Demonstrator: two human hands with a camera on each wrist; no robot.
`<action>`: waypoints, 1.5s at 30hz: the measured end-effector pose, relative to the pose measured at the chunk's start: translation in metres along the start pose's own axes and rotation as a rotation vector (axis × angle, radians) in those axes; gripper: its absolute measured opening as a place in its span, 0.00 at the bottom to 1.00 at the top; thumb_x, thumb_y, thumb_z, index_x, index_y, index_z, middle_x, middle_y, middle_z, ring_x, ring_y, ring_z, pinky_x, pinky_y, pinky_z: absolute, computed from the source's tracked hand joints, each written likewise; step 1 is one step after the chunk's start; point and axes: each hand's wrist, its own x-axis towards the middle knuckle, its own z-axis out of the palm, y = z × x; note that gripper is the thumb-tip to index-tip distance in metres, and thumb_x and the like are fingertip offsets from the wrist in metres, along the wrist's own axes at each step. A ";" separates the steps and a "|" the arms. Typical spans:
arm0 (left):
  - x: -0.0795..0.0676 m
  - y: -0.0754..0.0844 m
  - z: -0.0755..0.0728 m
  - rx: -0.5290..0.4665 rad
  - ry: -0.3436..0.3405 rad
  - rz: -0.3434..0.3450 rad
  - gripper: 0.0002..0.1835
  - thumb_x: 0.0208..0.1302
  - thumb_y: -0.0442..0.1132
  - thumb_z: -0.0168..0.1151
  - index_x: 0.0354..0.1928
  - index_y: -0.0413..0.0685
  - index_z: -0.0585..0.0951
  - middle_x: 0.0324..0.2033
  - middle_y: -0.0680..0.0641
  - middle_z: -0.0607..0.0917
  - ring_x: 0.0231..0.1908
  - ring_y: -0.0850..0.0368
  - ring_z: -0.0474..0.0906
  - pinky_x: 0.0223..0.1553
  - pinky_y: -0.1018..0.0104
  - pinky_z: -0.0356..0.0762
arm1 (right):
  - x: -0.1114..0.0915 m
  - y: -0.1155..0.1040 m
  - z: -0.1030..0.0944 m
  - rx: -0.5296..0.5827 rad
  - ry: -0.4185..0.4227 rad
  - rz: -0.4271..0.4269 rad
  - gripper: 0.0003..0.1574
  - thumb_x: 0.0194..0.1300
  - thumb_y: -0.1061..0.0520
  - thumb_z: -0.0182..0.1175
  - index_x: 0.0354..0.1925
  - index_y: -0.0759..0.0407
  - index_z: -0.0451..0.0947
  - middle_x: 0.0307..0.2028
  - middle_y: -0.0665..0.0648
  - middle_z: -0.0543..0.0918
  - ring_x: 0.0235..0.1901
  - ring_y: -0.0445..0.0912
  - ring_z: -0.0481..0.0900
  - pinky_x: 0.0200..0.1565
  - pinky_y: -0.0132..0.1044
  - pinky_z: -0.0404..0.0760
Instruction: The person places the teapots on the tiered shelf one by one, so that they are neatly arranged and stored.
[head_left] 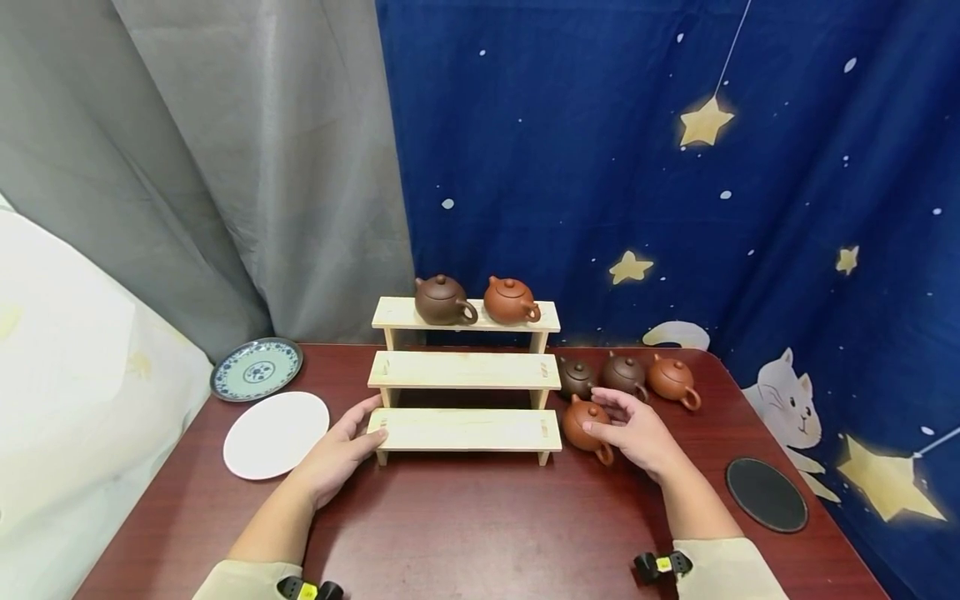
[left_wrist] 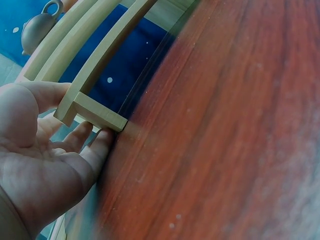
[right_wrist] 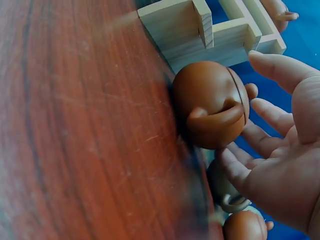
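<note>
A three-tier wooden stand (head_left: pixel 465 431) stands on the table. My left hand (head_left: pixel 337 454) grips the left end of its lowest step, thumb over the board's end and fingers around the leg, as the left wrist view shows. On the top step sit a dark brown teapot (head_left: pixel 438 304) and a reddish-brown teapot (head_left: pixel 507 305). Right of the stand, another reddish-brown teapot (right_wrist: pixel 210 92) rests upright on the table, its handle toward me. My right hand (head_left: pixel 636 429) is beside it, fingers spread around its lid side and the thumb held off the body.
Two dark teapots (head_left: pixel 576 381) and a reddish one (head_left: pixel 671 377) stand in a row behind the right hand. At the left lie a blue-patterned plate (head_left: pixel 258 371) and a white plate (head_left: pixel 276 435). A black oval mat (head_left: pixel 767 494) lies near the right edge; curtains hang behind.
</note>
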 end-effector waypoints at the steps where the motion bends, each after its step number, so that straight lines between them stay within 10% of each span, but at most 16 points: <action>1: 0.000 0.000 0.000 0.001 -0.001 0.001 0.41 0.80 0.42 0.61 0.86 0.52 0.53 0.76 0.35 0.71 0.62 0.65 0.78 0.59 0.77 0.76 | 0.000 0.001 0.000 -0.003 -0.007 0.008 0.44 0.67 0.54 0.75 0.75 0.63 0.70 0.73 0.68 0.76 0.70 0.62 0.78 0.58 0.26 0.79; 11: 0.000 0.001 0.000 0.004 0.000 -0.001 0.41 0.80 0.42 0.61 0.86 0.51 0.53 0.77 0.35 0.70 0.63 0.65 0.77 0.59 0.78 0.75 | 0.001 0.013 0.002 0.029 -0.078 0.048 0.50 0.62 0.57 0.78 0.77 0.60 0.68 0.66 0.68 0.83 0.59 0.48 0.84 0.52 0.30 0.83; 26: 0.000 0.000 0.000 0.002 -0.002 -0.005 0.41 0.80 0.42 0.61 0.86 0.51 0.52 0.77 0.36 0.69 0.64 0.63 0.76 0.59 0.78 0.75 | 0.002 0.013 0.003 -0.039 -0.044 0.026 0.51 0.59 0.57 0.81 0.76 0.57 0.70 0.65 0.66 0.84 0.60 0.53 0.84 0.50 0.31 0.83; 45: -0.001 0.002 0.001 -0.003 0.000 -0.013 0.40 0.81 0.42 0.60 0.86 0.52 0.52 0.79 0.37 0.68 0.66 0.60 0.75 0.59 0.78 0.75 | -0.013 -0.060 -0.003 0.042 -0.033 -0.098 0.50 0.62 0.56 0.79 0.77 0.53 0.69 0.67 0.68 0.81 0.58 0.50 0.85 0.46 0.35 0.88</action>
